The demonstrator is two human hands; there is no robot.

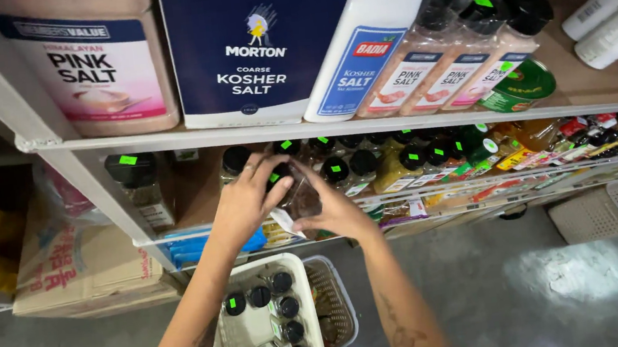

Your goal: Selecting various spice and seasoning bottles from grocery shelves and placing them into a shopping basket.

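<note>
The white shelving unit (189,139) fills most of my view, two levels of it showing. On the upper level I count one large tub of pink salt (91,63), one dark blue box of coarse salt (252,48), one tall white salt bottle (368,43), three slim pink-salt shakers (458,56) with black caps, one green tin (520,86) and two white cans (610,23) lying on their sides. A brown cardboard box (76,274) sits on the floor to the left, and a second, empty white basket (616,210) stands on the floor at the right.

Below my arms a white basket (254,335) holds black-capped spice jars (285,308) — about eight that I can count, several with a green sticker on the cap. The lower shelf carries a row of the same black-capped jars (385,161), too many and too crowded to count exactly.

My left hand (246,200) and right hand (332,206) meet at the front edge of the lower shelf, both wrapped round one small spice jar (287,187) — fingers of the left curled over its black cap, fingers of the right pressed against its side.
</note>
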